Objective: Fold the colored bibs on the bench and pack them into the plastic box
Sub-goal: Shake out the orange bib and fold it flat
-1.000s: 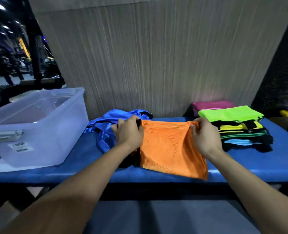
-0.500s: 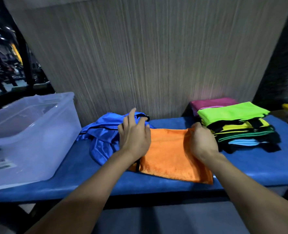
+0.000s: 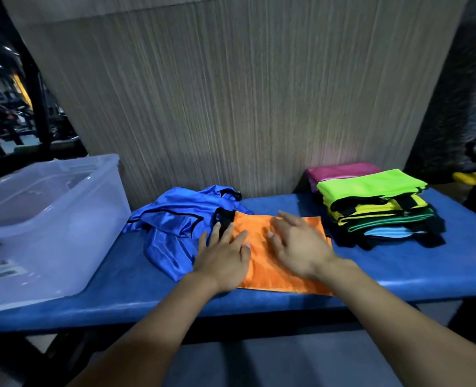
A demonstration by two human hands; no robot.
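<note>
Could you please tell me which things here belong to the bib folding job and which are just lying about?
Part of the job:
orange bib
blue bib
folded stack
pink bib
plastic box
bench

Just lying about:
yellow object
gym equipment

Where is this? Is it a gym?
Probably a gym or sports hall. The padded blue bench looks like a workout bench, dark exercise machines stand far left, and the stack of team bibs suits sports.
</note>
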